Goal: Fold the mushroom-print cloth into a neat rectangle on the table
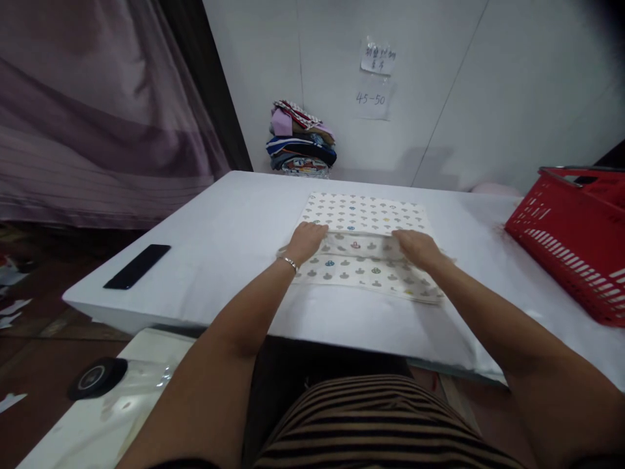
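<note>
A white cloth with small grey, blue and red prints point(364, 212) lies partly folded on the white table point(229, 228). My left hand point(306, 240) rests on its left side, fingers curled over the folded edge. My right hand point(415, 247) lies on the right side, fingers pressed on the same fold. A thin bracelet circles my left wrist. Both hands grip the fold of the cloth near its middle.
A black phone point(137, 266) lies near the table's left edge. A red plastic basket point(571, 234) stands at the right. A stack of folded clothes point(300, 140) sits against the far wall under paper notes point(377, 58). A purple curtain point(97, 111) hangs at left.
</note>
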